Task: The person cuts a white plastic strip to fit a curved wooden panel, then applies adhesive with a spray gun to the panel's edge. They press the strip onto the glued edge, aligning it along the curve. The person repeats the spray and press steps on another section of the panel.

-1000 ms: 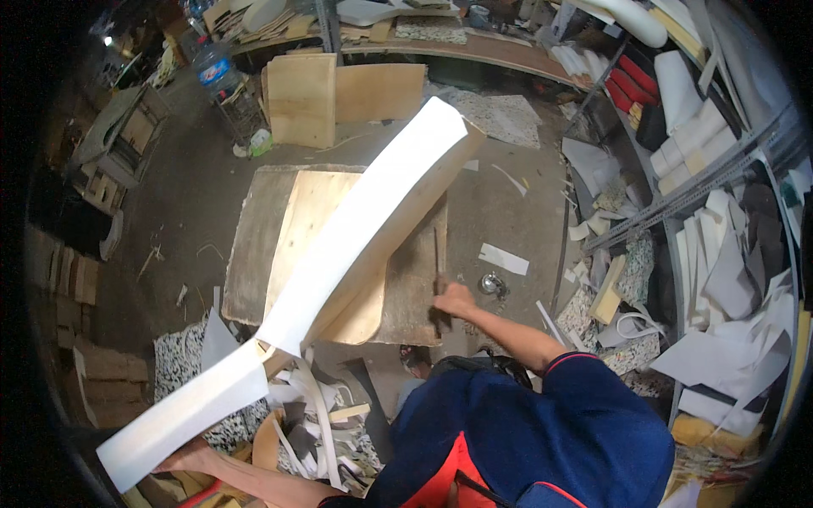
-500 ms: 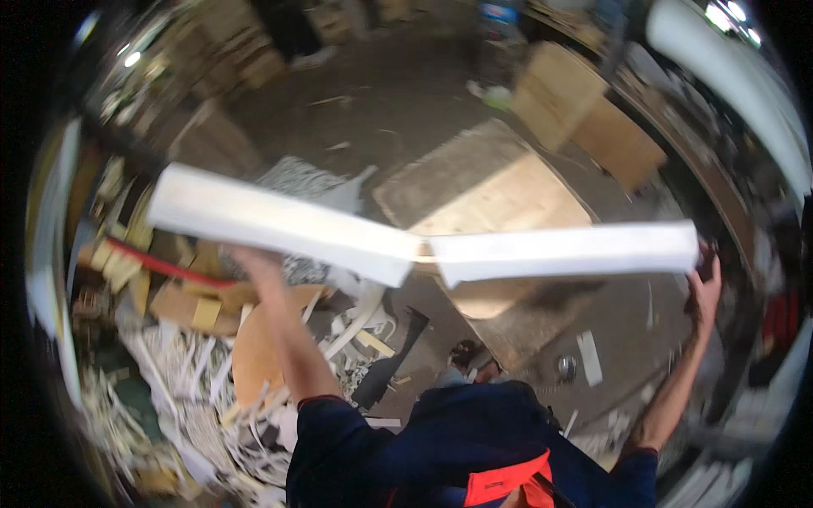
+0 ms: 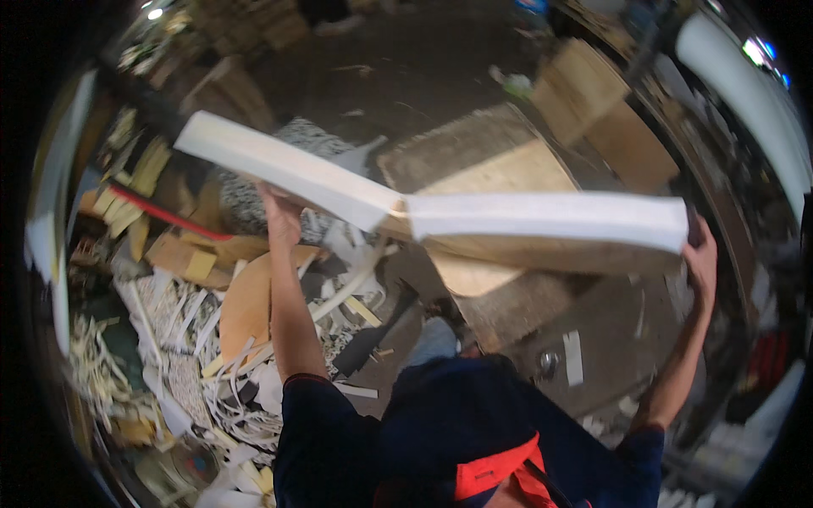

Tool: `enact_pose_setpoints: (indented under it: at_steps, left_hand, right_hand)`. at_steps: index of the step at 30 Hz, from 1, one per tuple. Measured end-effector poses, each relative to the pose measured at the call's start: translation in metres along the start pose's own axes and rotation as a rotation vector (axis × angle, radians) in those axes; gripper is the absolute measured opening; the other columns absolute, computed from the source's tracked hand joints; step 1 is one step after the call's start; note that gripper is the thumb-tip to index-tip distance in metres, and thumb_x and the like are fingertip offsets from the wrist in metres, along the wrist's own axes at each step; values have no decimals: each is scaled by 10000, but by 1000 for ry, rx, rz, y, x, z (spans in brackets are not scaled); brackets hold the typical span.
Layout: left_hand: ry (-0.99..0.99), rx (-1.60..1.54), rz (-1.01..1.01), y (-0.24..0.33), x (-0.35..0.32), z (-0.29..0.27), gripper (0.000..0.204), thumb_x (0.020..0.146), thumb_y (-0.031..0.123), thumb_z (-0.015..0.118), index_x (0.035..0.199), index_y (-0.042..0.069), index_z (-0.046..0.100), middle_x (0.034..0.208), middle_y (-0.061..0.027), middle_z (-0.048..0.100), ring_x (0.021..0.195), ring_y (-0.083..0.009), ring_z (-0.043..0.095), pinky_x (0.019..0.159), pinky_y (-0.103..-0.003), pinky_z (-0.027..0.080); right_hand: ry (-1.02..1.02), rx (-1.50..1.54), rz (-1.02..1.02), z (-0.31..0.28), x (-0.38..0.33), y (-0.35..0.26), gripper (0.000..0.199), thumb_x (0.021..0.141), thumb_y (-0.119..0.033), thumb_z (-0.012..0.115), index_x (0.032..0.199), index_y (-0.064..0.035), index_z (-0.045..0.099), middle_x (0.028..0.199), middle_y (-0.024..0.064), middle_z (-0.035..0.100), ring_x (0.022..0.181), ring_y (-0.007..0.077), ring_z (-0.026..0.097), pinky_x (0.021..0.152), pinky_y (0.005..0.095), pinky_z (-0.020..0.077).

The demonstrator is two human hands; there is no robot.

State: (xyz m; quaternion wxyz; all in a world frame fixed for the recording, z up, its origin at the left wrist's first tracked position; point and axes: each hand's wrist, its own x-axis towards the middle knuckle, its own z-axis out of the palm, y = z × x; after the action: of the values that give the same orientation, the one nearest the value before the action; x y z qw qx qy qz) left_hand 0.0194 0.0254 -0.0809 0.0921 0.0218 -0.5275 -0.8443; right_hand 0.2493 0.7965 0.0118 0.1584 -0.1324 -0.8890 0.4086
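This is a workshop, apparently for padded wooden furniture: a heap of pale strips and offcuts (image 3: 241, 377) litters the grey floor (image 3: 398, 80), with black-and-white speckled sheeting (image 3: 241, 203) near it. Beyond a worn brown board (image 3: 508, 317) stand 2 wooden panels (image 3: 583, 89), a thick white roll (image 3: 735, 89) lies farther right, and an angled frame (image 3: 546, 216) shows white facing over tan sides.

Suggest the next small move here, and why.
I'd probably lower the white frame gently toward the wooden board: the left hand is at the underside of its left section, the right hand is at its right end, and the frame partly overlaps the board in this view.
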Motion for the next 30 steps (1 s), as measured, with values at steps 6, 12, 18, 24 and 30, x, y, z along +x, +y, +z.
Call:
enact_pose_setpoints:
  at_steps: [6, 12, 18, 24, 30]
  left_hand:
    - [207, 3, 19, -50, 54, 32, 930, 971, 715, 458, 1602, 76, 221, 1618, -170, 298, 1467, -345, 325, 1200, -492, 287]
    - [118, 290, -229, -56, 128, 78, 1042, 914, 705, 582, 1473, -145, 355, 1473, -288, 464, 1296, -360, 543, 1055, -448, 481]
    - [148, 745, -323, -170, 203, 95, 1253, 726, 811, 703, 1374, -228, 442, 1438, -319, 504, 1326, -367, 525, 1084, -405, 448]
    - [74, 1151, -367, -226, 215, 121, 1227, 708, 815, 706, 1334, -216, 481, 1367, -345, 552, 1306, -412, 542, 1080, -443, 453]
    - [6, 1274, 221, -212, 141, 134, 647, 920, 455, 667, 1231, -110, 610, 1211, -316, 652, 1186, -416, 626, 1043, -445, 481]
  right_hand:
    - [3, -67, 178, 21, 12, -82, 868, 694, -373, 870, 1375, 64, 553, 1270, 166, 655, 1158, 240, 618, 1014, 359, 466]
    - [41, 110, 433, 54, -16, -45, 819, 746, -361, 861, 1345, 110, 559, 1285, 192, 644, 1133, 248, 633, 968, 376, 498]
    - [-45, 81, 802, 120, -70, 75, 829, 769, -447, 860, 1280, 134, 561, 1066, 181, 700, 960, 237, 683, 860, 351, 538]
    - [-39, 157, 902, 156, -87, 120, 778, 779, -453, 872, 1233, 116, 599, 1067, 177, 697, 946, 235, 678, 842, 355, 539]
    - [66, 156, 870, 149, -99, 130, 768, 763, -399, 898, 1234, 128, 597, 1096, 167, 701, 962, 225, 678, 831, 353, 535]
